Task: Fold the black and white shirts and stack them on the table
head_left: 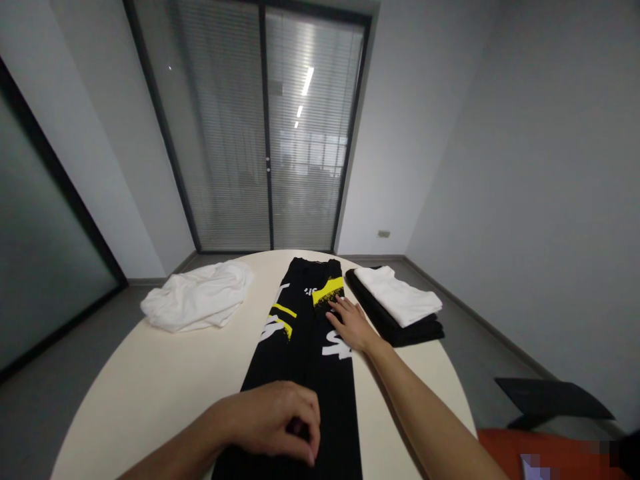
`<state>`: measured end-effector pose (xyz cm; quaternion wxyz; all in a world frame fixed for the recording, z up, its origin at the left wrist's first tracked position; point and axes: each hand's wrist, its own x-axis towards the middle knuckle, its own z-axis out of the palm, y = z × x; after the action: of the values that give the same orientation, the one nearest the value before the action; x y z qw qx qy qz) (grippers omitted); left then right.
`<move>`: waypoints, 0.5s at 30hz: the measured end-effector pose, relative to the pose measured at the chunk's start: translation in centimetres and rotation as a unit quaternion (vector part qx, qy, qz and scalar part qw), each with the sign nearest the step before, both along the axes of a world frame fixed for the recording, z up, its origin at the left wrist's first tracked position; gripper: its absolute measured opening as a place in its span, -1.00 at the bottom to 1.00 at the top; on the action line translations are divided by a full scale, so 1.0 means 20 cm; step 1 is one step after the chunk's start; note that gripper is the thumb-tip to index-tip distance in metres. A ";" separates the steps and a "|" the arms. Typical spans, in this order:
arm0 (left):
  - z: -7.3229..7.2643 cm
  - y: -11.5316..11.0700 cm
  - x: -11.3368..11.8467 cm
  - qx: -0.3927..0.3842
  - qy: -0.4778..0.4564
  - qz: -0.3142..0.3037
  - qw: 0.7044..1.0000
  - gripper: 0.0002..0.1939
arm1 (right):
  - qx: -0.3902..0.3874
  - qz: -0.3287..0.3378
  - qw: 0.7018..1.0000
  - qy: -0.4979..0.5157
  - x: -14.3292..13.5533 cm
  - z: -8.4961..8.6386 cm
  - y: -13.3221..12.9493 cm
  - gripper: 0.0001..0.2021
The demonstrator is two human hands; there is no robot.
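A pair of black trousers (300, 360) with yellow and white print lies lengthwise along the table, its waist end at the far side. My right hand (350, 323) rests on the right side of the garment, beside the yellow print, with its fingers spread and flat. Over the nearer part of the legs is my left hand (285, 420), its fingers curled in toward the thumb. No cloth shows between those fingers, and I cannot tell whether this hand touches the fabric below.
A crumpled white cloth garment (200, 297) lies on the left of the round cream table (145, 380). At the right sits a folded white garment (400, 293) on top of folded black cloth (420, 331). A black and orange-red chair (555, 400) stands at lower right.
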<state>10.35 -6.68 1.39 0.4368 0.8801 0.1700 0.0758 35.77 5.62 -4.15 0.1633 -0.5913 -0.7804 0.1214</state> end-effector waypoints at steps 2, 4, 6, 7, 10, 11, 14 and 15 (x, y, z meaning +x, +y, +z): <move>0.01 0.00 -0.01 0.005 0.036 -0.012 0.999 -0.71 | 0.003 0.007 1.000 0.000 0.00 0.00 -0.01 -0.39; 0.03 -0.01 -0.03 0.027 0.078 -0.027 0.996 -0.58 | 0.002 0.014 1.000 -0.001 0.00 0.01 -0.01 -0.38; 0.04 -0.03 -0.03 0.055 0.100 -0.038 0.993 -0.56 | -0.002 0.017 1.000 -0.002 0.01 0.02 -0.01 -0.37; 0.04 -0.05 -0.03 0.068 0.107 -0.039 0.991 -0.62 | -0.004 0.017 1.000 -0.002 0.01 0.02 -0.01 -0.37; 0.02 -0.10 -0.01 0.094 0.124 -0.037 0.987 -0.77 | -0.008 0.018 1.000 -0.003 0.00 0.02 -0.02 -0.38; 0.01 -0.12 0.00 0.100 0.125 -0.039 0.986 -0.78 | -0.008 0.017 1.000 -0.003 0.00 0.02 -0.02 -0.38; -0.02 -0.12 0.03 0.117 0.103 -0.054 0.986 -0.79 | -0.011 0.017 1.000 -0.004 0.00 0.03 -0.02 -0.38; -0.02 -0.12 0.04 0.118 0.093 -0.060 0.987 -0.78 | -0.013 0.018 1.000 -0.004 0.00 0.04 -0.02 -0.38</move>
<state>11.09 -9.02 0.91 0.3160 0.9373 0.1466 -0.0129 35.85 5.15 -3.42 0.1505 -0.5799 -0.7898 0.1320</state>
